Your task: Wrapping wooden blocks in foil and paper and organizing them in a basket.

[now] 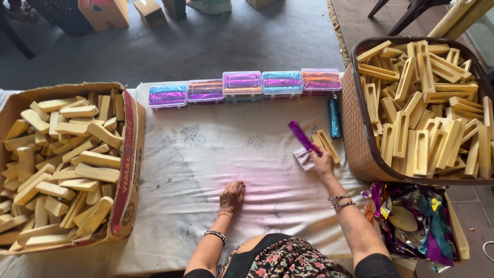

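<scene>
Resting flat and released on the white cloth (206, 170), the left hand (231, 195) holds nothing. Farther right, the right hand (323, 163) is grasping a purple strip (303, 137) over a small pale piece (303, 158), just beside a wooden block (328, 145) and the woven basket (355, 128). Beyond, five clear plastic boxes (243, 85) line the cloth's far edge.

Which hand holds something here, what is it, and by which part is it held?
The right hand holds a purple foil-wrapped stick by its lower end. The left hand holds nothing; it rests flat on the white cloth.
</scene>
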